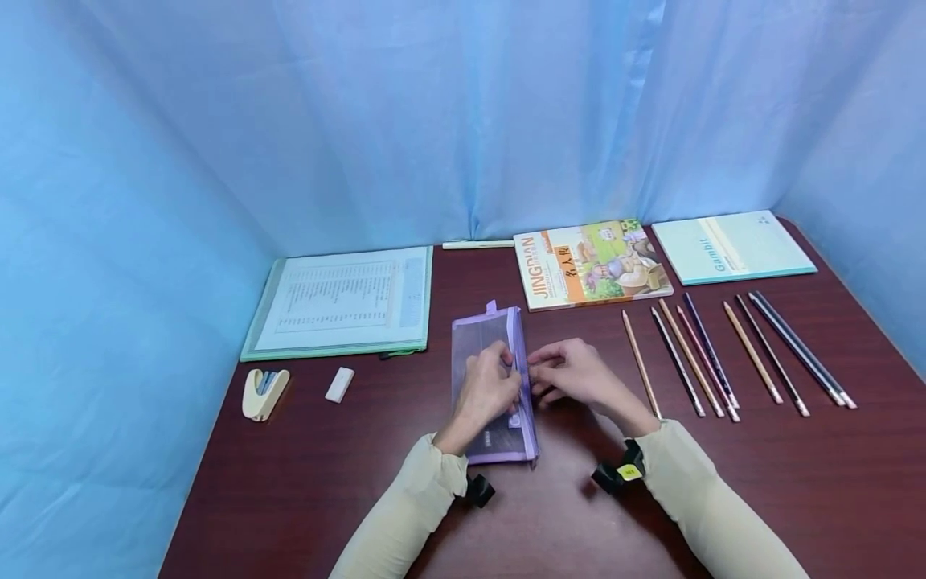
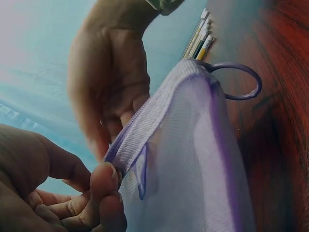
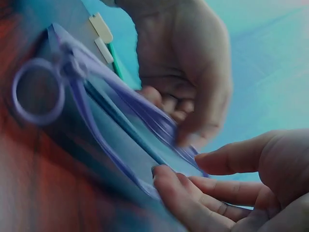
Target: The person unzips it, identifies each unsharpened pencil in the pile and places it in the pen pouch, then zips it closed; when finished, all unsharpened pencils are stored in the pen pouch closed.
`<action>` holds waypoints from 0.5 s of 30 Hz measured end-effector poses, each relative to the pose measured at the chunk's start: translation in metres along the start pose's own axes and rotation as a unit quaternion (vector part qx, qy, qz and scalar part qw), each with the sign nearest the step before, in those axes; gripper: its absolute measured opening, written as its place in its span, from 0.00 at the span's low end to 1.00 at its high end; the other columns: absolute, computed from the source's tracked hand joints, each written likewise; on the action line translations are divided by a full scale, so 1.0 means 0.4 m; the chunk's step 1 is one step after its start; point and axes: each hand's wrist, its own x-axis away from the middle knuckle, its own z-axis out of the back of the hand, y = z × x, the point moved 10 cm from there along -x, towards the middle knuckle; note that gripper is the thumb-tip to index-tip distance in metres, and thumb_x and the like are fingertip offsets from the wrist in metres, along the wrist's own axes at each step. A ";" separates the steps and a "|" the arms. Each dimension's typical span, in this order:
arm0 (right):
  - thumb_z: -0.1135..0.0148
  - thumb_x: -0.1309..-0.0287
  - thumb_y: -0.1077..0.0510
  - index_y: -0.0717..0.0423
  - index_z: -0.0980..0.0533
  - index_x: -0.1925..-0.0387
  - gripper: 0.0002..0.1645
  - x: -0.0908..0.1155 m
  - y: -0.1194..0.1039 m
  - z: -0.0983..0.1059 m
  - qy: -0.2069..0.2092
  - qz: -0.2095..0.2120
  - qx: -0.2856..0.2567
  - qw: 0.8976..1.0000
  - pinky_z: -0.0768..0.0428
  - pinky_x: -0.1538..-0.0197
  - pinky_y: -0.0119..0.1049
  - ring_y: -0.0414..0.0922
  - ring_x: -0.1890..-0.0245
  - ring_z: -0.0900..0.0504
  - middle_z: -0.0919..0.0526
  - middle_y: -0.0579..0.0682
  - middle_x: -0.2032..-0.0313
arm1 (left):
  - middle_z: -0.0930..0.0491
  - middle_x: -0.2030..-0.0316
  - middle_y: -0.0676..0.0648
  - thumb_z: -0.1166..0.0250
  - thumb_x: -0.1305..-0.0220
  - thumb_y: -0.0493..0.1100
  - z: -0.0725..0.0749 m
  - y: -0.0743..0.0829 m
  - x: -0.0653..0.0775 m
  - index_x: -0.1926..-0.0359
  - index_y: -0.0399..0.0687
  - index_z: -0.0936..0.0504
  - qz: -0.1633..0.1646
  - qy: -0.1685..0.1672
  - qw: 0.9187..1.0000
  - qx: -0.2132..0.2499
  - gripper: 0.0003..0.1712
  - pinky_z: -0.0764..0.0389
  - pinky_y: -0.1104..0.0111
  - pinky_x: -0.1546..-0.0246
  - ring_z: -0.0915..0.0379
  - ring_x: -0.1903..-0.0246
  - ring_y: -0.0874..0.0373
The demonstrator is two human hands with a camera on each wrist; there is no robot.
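Observation:
A purple mesh zip pencil case lies in the middle of the table in the head view. My left hand pinches its zipped edge; the left wrist view shows the thumb on the zip band. At the right side of the case is my right hand, fingers loosely extended toward the opening. In the right wrist view, the mouth of the case is parted and a long dark stick, likely a pencil, lies inside it. One right fingertip is at the stick's near end. A purple ring hangs from the case's end.
Several pencils lie in a spread group on the right. Behind are a picture-covered book, a pale notebook and a green-edged document pouch. A white eraser and a small cream object with blue-grey parts lie left.

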 end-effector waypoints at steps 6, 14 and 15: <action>0.38 0.41 0.63 0.68 0.19 0.52 0.17 0.054 -0.033 0.176 0.102 0.061 0.196 0.973 0.14 0.66 0.40 0.48 0.70 0.12 0.11 0.64 0.62 | 0.21 0.90 0.47 0.43 0.43 0.31 0.009 0.014 0.005 0.65 0.40 0.26 -0.024 0.019 1.000 -0.008 0.05 0.32 0.73 0.89 0.33 0.94 0.69; 0.36 0.46 0.61 0.69 0.18 0.60 0.15 0.119 0.024 0.440 0.217 0.019 0.370 0.903 0.26 0.69 0.46 0.57 0.71 0.18 0.14 0.63 0.71 | 0.21 0.89 0.46 0.42 0.44 0.31 0.015 0.019 0.006 0.65 0.39 0.25 -0.028 0.030 0.999 -0.021 0.05 0.33 0.74 0.91 0.33 0.95 0.69; 0.37 0.47 0.61 0.69 0.18 0.62 0.14 0.122 0.038 0.458 0.215 0.004 0.379 0.900 0.27 0.72 0.45 0.56 0.73 0.20 0.16 0.63 0.72 | 0.21 0.89 0.46 0.42 0.44 0.31 0.015 0.018 0.006 0.65 0.39 0.24 -0.026 0.031 0.999 -0.022 0.05 0.33 0.74 0.92 0.33 0.95 0.69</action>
